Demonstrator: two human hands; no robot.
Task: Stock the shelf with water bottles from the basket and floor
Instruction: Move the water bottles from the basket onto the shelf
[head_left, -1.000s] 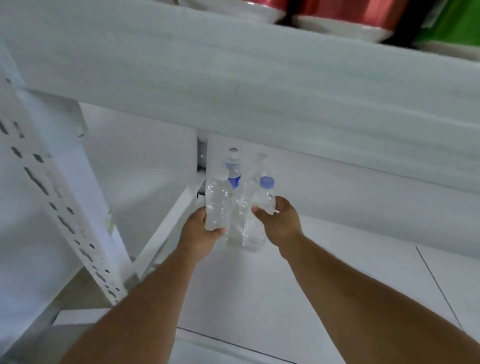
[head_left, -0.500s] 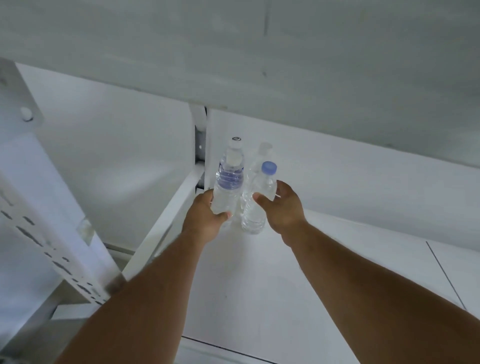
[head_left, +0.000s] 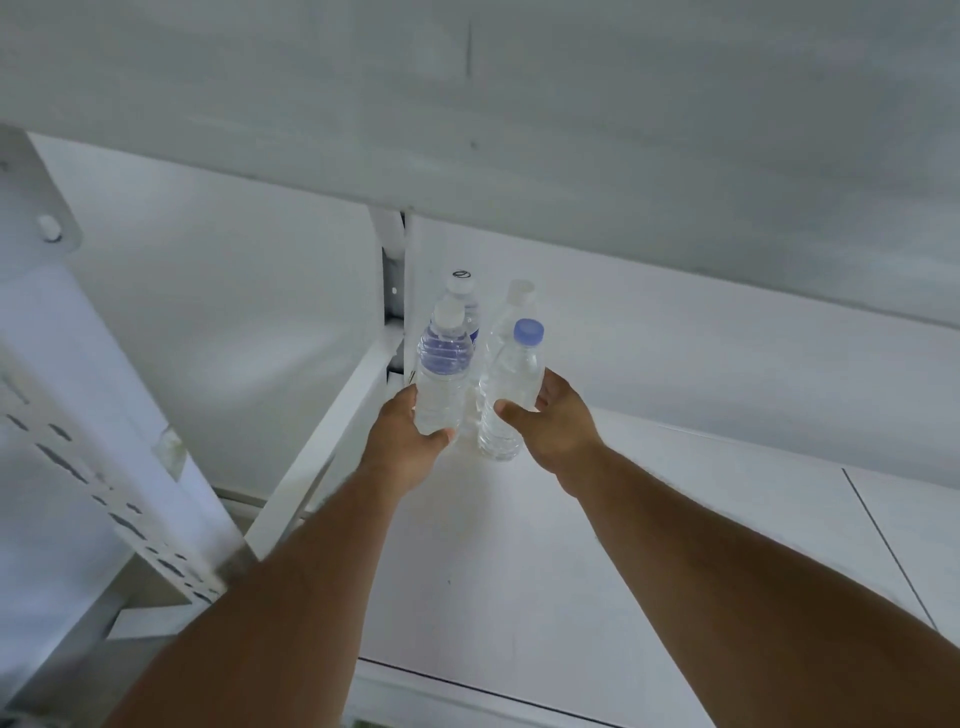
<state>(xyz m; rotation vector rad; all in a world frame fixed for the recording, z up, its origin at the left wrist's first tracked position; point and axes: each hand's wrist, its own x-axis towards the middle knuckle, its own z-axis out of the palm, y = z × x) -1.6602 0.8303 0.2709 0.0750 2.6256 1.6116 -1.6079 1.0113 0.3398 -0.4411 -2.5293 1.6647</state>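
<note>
My left hand (head_left: 402, 449) grips a clear water bottle with a white cap (head_left: 441, 382) near its lower half, upright on the white shelf board (head_left: 519, 561). Beside it my right hand (head_left: 556, 423) grips a second clear bottle with a blue cap (head_left: 509, 387), its base on the board. Close behind them, at the shelf's back left corner, stand two more bottles: one with a blue label and a white cap (head_left: 462, 291), one all clear with a white cap (head_left: 517, 301). Neither the basket nor the floor is in view.
The upper shelf board (head_left: 467, 104) hangs low over the bottles. A slotted white upright (head_left: 104, 467) and a diagonal side rail (head_left: 332, 447) border the left side. A seam (head_left: 883, 540) crosses the shelf board at the right.
The view has tilted down and closed in; the red and green items above are gone from sight. Both hands still hold their bottles, pushed a little nearer the back pair.
</note>
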